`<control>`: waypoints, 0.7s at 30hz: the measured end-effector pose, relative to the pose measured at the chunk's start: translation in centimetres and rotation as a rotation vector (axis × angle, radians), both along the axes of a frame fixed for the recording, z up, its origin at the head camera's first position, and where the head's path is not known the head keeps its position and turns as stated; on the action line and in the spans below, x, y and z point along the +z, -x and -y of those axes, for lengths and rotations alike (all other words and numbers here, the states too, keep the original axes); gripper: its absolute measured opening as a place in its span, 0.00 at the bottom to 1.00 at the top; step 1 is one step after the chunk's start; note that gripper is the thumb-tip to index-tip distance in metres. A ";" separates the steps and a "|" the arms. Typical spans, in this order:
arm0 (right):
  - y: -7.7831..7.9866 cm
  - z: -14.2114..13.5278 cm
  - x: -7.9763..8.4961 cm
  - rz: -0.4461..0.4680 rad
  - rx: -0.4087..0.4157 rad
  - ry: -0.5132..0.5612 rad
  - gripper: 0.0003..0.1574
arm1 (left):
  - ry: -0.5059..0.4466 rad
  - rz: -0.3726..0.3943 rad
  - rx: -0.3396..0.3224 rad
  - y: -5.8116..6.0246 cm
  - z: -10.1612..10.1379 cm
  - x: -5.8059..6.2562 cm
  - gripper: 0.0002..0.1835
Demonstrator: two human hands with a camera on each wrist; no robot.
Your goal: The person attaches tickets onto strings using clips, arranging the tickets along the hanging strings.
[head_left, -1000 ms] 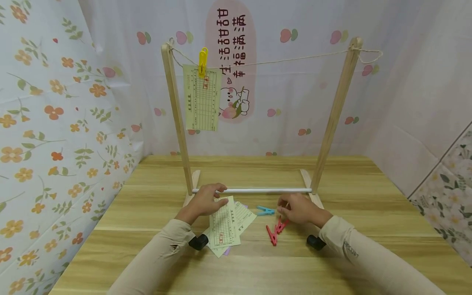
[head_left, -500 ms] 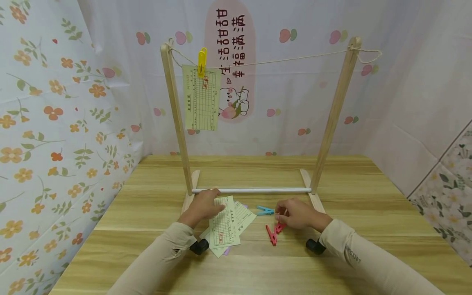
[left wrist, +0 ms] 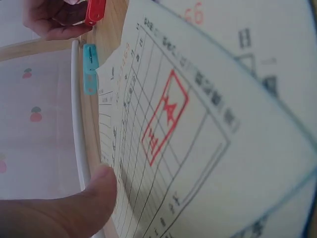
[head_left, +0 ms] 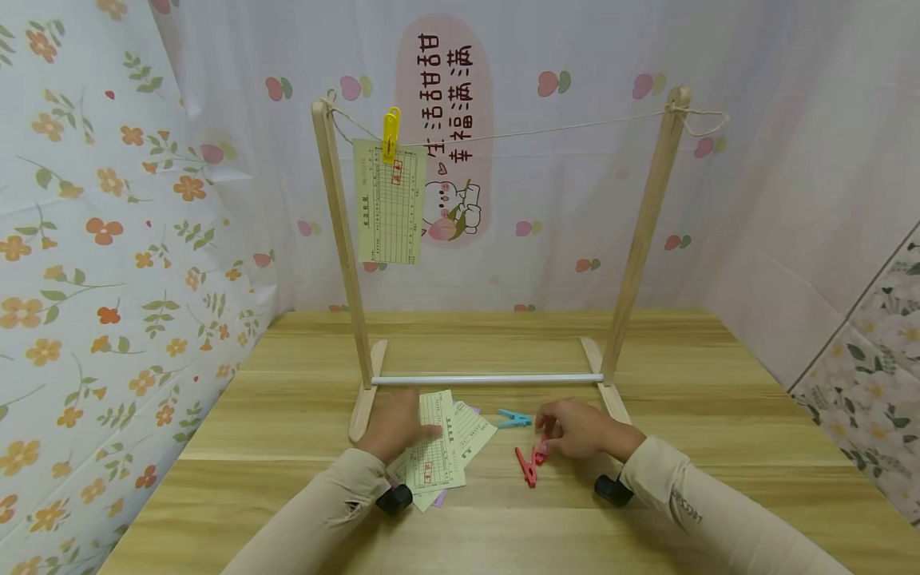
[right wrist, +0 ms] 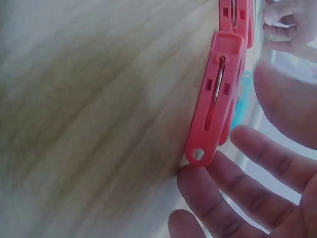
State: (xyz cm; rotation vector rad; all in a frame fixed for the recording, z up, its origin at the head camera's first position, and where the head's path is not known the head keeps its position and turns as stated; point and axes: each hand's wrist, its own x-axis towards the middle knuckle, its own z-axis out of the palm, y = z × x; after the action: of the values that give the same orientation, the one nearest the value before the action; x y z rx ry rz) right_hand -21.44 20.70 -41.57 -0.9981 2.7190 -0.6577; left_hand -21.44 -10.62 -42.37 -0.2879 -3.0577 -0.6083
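My left hand (head_left: 397,423) lies over the left side of a small pile of printed paper slips (head_left: 440,439), thumb extended across the top slip. In the left wrist view the thumb (left wrist: 99,191) overlaps the slip's edge, and the other fingers are hidden. My right hand (head_left: 580,429) is low over the table at a red clothespin (right wrist: 215,99), its fingertips right at the clip's near end and the thumb apart from it. A second red clothespin (head_left: 530,467) lies beside that one. Behind them is a blue clothespin (head_left: 513,418).
A wooden frame (head_left: 640,239) with a white crossbar (head_left: 489,380) stands behind the slips. A string (head_left: 553,128) spans its posts. From the string's left part hangs a slip (head_left: 391,216), held by a yellow clothespin (head_left: 391,136). Floral cloths (head_left: 144,239) surround the table.
My left hand has come down from near the crossbar onto the slips. My right hand has lowered and moved slightly left to the red clothespin. The head view has shifted a little.
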 end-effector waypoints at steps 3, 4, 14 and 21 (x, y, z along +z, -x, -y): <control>-0.2 0.0 0.0 0.036 0.000 -0.002 0.16 | -0.018 0.039 0.012 -0.1 -0.1 -0.1 0.37; -0.2 0.0 0.0 0.047 -0.001 0.000 0.17 | -0.017 0.038 0.012 -0.1 -0.2 0.0 0.37; -0.4 -0.1 0.3 0.026 0.042 0.002 0.16 | -0.088 0.127 0.066 0.4 -0.4 0.4 0.38; -0.3 -0.4 0.4 0.038 0.037 -0.016 0.12 | -0.120 0.094 0.085 0.3 -0.5 0.1 0.39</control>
State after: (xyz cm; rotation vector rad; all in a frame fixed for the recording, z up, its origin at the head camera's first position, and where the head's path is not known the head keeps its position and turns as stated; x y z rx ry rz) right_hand -21.12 21.08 -41.20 -1.0197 2.6624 -0.6402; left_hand -21.73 -10.11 -42.30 -0.1308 -3.0864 -0.8183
